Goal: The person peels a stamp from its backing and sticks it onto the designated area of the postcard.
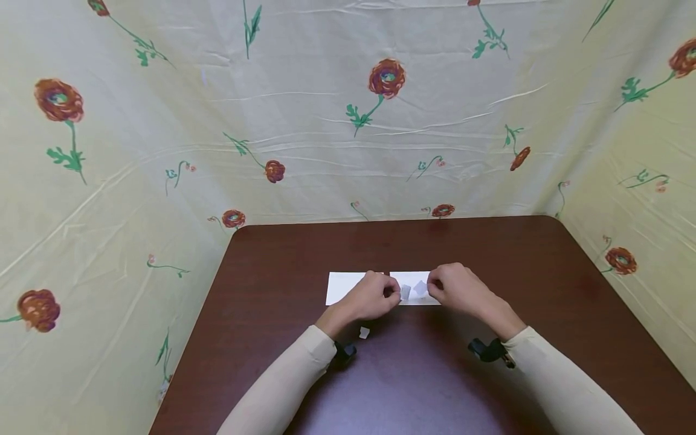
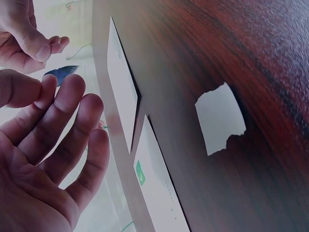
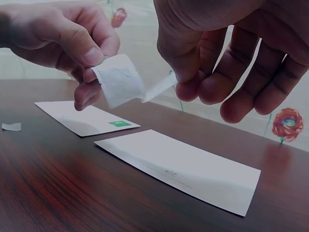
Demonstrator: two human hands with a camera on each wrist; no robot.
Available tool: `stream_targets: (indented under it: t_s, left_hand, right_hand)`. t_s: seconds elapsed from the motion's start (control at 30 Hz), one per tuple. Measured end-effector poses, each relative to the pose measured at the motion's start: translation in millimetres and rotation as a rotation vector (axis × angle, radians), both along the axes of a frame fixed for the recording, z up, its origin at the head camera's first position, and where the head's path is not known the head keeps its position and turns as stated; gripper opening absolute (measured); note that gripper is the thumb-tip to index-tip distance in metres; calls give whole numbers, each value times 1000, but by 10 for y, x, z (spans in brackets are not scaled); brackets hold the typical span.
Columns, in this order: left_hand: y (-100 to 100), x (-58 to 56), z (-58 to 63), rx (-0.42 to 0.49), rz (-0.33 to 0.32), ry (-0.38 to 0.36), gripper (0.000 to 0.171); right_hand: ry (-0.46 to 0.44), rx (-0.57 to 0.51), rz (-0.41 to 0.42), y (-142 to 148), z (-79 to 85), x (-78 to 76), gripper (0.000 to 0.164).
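Between thumb and fingertips my left hand (image 1: 372, 296) pinches a small postage stamp (image 3: 118, 79) with a serrated edge. Its pale back shows in the right wrist view, and a dark blue side of the stamp (image 2: 61, 73) in the left wrist view. My right hand (image 1: 462, 292) pinches a thin white slip of paper (image 3: 161, 88), whose end meets the stamp's corner. Both hands are above two white envelopes lying side by side. A green stamp (image 3: 119, 123) sits in a corner of the left envelope (image 1: 339, 287); faint print marks the right envelope (image 3: 193, 166).
A torn scrap of white paper (image 1: 364, 333) lies on the dark brown table (image 1: 283, 260), nearer me than the envelopes. A pale flower-printed cloth (image 1: 304, 109) hangs behind the table and along its sides. Dark straps circle both wrists.
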State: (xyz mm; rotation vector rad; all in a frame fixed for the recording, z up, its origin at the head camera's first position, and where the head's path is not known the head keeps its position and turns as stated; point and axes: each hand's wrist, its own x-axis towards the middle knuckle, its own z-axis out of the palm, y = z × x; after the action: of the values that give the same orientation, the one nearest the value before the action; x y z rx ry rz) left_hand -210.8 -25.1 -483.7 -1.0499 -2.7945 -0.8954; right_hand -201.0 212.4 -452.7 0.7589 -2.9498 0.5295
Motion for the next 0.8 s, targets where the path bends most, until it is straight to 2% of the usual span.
stream_targets:
  t_s: [0.3, 0.57, 0.8]
  left_hand:
    - [-17, -12, 3, -16, 39, -13, 12]
    - [-21, -21, -6, 6, 66, -24, 16]
    - [-18, -18, -7, 17, 72, -28, 17]
  right_hand:
    - [-9, 10, 17, 11, 6, 6, 17]
    - [6, 33, 85, -18, 13, 43, 20]
    - [-29, 49, 121, -53, -26, 97, 21]
